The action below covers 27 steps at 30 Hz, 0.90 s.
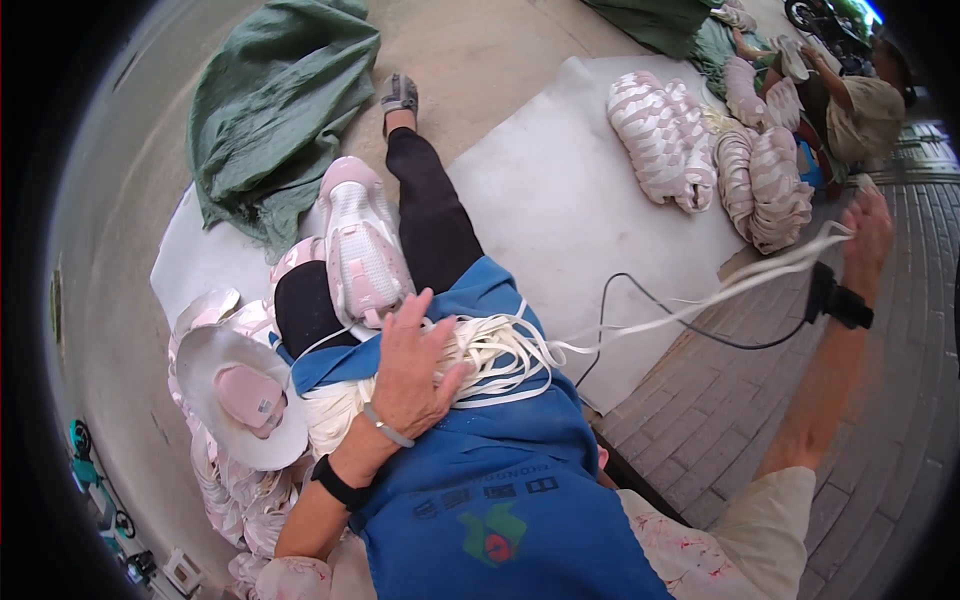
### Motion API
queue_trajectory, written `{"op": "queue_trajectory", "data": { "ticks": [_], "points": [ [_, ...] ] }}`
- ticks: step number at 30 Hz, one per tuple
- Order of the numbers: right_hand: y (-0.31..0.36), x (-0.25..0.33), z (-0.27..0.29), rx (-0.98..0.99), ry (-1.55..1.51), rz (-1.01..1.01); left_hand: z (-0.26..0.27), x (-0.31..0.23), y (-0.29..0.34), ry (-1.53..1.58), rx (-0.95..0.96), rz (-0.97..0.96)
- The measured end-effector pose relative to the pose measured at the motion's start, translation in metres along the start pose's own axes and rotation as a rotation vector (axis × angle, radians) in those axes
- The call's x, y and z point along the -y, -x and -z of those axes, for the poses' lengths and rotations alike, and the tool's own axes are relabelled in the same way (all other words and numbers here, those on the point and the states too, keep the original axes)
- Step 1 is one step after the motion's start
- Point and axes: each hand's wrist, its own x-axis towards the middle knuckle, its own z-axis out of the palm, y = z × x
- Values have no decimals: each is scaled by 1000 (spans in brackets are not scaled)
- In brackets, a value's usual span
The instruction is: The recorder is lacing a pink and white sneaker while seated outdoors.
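Across my lap, on a blue apron (470, 450), lies a loose bundle of off-white shoelaces (495, 352). My left hand (412, 365) rests flat on this bundle with its fingers spread. Far out to the right, my right hand (866, 228) is closed around several laces, which stretch from the bundle in a long strand. A pink and white shoe (362, 245) leans on my leg just beyond the left hand, sole side hidden. One thin lace runs beside its near end.
Left of my lap are a pale bowl-shaped piece (235, 400) with a pink insole and piled pink-white shoe parts (235, 500). A green sack (280, 110) lies ahead. Bundled shoe parts (665, 135) sit on a white sheet (600, 220); another person (865, 110) works beyond them.
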Motion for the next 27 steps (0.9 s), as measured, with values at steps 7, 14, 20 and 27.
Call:
{"op": "queue_trajectory", "data": {
  "ticks": [7, 14, 20, 27],
  "points": [
    [211, 49, -210, 1037, -4, -321, 75, -30, -63, 416, -258, -31],
    [251, 42, -259, 1287, -121, -405, 81, -37, -53, 976, -61, 140],
    [250, 43, -253, 1311, -38, -528, 83, -20, -45, 1038, -155, 285],
    [227, 19, -209, 1343, 204, -297, 138, 3, -12, 1443, -298, 487]
  ]
}}
